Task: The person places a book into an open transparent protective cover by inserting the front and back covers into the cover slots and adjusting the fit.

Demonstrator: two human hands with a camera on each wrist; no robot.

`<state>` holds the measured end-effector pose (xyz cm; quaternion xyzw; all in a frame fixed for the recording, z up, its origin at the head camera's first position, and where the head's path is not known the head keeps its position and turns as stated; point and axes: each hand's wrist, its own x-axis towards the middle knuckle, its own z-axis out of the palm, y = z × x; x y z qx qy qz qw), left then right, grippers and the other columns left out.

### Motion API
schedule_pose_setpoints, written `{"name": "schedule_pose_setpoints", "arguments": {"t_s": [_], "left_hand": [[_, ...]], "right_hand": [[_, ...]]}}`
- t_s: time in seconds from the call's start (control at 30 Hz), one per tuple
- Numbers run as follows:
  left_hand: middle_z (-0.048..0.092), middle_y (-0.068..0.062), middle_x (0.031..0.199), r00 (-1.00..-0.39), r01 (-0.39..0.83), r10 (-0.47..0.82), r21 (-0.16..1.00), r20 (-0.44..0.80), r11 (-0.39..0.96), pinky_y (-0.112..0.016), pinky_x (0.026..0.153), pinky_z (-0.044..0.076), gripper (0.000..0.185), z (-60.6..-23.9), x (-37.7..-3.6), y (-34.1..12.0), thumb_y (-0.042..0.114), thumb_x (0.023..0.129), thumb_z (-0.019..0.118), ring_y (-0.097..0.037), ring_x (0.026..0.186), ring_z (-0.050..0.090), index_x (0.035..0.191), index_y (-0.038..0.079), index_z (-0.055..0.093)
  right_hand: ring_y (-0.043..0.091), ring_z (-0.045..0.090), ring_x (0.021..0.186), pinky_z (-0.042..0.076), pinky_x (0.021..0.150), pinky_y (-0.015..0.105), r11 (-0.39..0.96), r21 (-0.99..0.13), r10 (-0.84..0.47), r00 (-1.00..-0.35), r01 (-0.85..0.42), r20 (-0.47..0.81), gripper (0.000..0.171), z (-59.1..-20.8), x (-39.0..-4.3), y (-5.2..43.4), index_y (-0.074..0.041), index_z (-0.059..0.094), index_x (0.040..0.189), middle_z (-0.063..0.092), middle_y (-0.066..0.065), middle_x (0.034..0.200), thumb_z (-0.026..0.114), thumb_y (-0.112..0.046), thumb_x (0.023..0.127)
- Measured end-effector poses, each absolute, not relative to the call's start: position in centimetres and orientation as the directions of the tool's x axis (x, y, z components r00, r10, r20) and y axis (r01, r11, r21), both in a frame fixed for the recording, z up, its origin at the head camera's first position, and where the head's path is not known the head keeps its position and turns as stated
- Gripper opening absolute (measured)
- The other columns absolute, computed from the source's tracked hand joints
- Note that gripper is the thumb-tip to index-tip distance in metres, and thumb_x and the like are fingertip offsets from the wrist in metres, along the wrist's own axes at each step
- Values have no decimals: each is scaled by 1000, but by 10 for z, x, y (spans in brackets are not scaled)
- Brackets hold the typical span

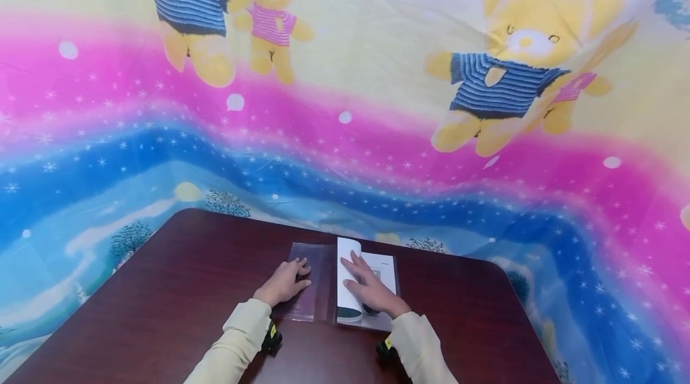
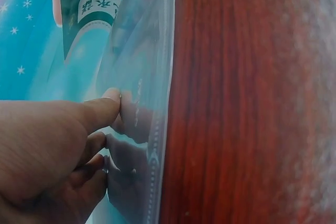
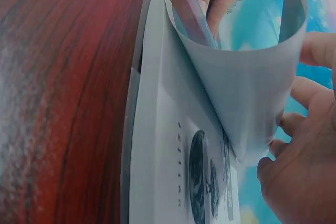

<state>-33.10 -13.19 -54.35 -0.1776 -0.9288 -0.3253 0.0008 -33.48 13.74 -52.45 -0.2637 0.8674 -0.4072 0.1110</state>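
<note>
A thin white booklet (image 1: 349, 279) lies on a clear plastic cover (image 1: 311, 297) spread flat on the dark wooden table (image 1: 188, 288). My left hand (image 1: 289, 280) rests flat on the cover's left flap; in the left wrist view the thumb and fingers of that left hand (image 2: 79, 129) press the plastic cover (image 2: 149, 77) near its edge. My right hand (image 1: 366, 285) lies on the booklet with its fingers spread. In the right wrist view my right hand (image 3: 296, 145) holds a bent-over leaf (image 3: 252, 87) in a loop above the printed page (image 3: 178, 150).
A bright cloth (image 1: 345, 132) with bears and pink and blue bands hangs behind and around the table. Bare tabletop (image 1: 474, 312) stretches on both sides of the cover. The table's far edge (image 1: 248, 219) runs just behind the booklet.
</note>
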Motion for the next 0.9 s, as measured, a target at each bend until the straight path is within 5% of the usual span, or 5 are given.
{"name": "schedule_pose_setpoints", "arguments": {"t_s": [0.3,0.9], "left_hand": [[48,-24,152,-945,307,311,596,100,742,-57,115,37,40,-545,-331,-132,13,97,70,-44,146,37,132,-4,65],[47,-24,152,-943,312,318,605,101,733,-59,117,33,41,-544,-331,-134,15,98,68,-45,146,35,133,-4,64]], "right_hand": [[34,-6,158,5,118,73,577,-730,-555,-832,-367,-20,58,-527,-339,126,-18,33,161,4,7,172,39,-12,103],[34,3,158,18,121,65,613,-655,-566,-824,-441,25,68,-533,-345,121,-7,31,160,12,12,171,59,-27,101]]}}
